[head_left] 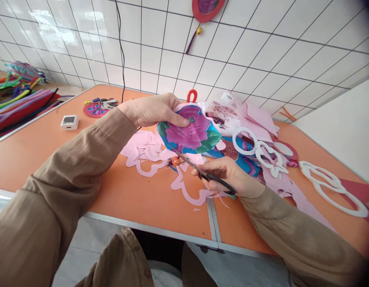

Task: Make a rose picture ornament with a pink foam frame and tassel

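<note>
1. The left hand [157, 110] pinches the flower cutout [199, 133], which spreads below and right of those fingers.
2. It looks light, bendy, easily creased; I'd grip its upper edge.
3. Scissors [216, 181], gripped by the right hand's [229, 175] fingers, point toward its lower edge.

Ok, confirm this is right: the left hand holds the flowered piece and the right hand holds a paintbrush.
Not a paintbrush: the head view shows scissors in the right hand. The left hand does hold the flowered piece.
</note>
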`<state>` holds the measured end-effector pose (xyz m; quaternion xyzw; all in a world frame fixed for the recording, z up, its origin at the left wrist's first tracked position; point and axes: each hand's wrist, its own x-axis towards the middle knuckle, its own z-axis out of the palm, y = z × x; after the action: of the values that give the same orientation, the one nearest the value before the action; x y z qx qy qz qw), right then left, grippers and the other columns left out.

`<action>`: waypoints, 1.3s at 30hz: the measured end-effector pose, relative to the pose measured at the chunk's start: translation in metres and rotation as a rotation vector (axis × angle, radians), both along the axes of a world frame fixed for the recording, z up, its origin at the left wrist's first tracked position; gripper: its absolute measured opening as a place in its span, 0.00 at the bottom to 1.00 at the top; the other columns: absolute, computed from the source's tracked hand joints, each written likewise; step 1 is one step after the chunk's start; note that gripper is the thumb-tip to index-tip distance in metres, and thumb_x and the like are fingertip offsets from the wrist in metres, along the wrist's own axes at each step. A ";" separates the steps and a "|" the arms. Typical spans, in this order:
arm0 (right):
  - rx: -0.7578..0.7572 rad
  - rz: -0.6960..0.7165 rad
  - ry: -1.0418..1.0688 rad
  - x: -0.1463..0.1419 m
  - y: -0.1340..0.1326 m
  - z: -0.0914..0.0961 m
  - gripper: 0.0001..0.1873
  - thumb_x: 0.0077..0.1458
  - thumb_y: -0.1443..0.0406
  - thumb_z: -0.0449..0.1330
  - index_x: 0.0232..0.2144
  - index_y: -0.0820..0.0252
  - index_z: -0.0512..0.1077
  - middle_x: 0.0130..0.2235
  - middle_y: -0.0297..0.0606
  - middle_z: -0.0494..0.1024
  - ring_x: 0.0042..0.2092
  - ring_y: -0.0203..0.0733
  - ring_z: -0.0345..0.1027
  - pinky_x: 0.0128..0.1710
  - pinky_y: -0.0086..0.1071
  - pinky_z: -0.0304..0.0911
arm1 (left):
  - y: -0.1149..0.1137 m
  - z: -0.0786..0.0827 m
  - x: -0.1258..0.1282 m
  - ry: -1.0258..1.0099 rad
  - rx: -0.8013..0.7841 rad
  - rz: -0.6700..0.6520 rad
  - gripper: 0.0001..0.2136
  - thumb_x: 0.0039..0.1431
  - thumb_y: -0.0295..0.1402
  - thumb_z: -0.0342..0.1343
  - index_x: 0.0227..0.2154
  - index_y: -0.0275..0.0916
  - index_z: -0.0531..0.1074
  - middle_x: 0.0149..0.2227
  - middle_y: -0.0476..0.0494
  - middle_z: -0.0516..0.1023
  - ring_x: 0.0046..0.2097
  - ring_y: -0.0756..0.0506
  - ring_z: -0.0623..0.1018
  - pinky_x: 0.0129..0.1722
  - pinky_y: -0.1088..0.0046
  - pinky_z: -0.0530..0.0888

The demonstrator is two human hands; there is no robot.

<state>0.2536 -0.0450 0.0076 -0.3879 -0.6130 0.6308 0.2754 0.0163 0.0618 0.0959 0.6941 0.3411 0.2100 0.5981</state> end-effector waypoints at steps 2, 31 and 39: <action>0.000 -0.010 0.002 0.000 0.000 0.000 0.24 0.45 0.53 0.76 0.38 0.66 0.83 0.24 0.29 0.62 0.23 0.30 0.55 0.21 0.29 0.53 | 0.000 0.000 0.000 -0.003 -0.004 -0.005 0.06 0.57 0.20 0.63 0.29 0.32 0.84 0.28 0.42 0.85 0.39 0.39 0.87 0.44 0.66 0.81; -0.050 0.052 0.017 0.009 0.005 -0.008 0.36 0.40 0.45 0.78 0.40 0.67 0.77 0.20 0.33 0.72 0.21 0.32 0.62 0.21 0.27 0.59 | 0.006 -0.004 -0.002 -0.075 -0.003 -0.018 0.03 0.52 0.25 0.67 0.30 0.30 0.82 0.29 0.46 0.85 0.35 0.43 0.85 0.47 0.66 0.78; -0.042 0.085 0.107 0.011 0.003 -0.012 0.30 0.44 0.50 0.78 0.40 0.66 0.78 0.20 0.30 0.71 0.20 0.32 0.62 0.19 0.27 0.61 | 0.009 -0.008 -0.001 -0.082 0.018 -0.045 0.02 0.53 0.27 0.66 0.29 0.33 0.82 0.29 0.46 0.85 0.36 0.44 0.85 0.42 0.69 0.79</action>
<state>0.2644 -0.0415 -0.0043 -0.3331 -0.5997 0.6746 0.2726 0.0155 0.0712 0.0884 0.6979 0.2985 0.2280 0.6098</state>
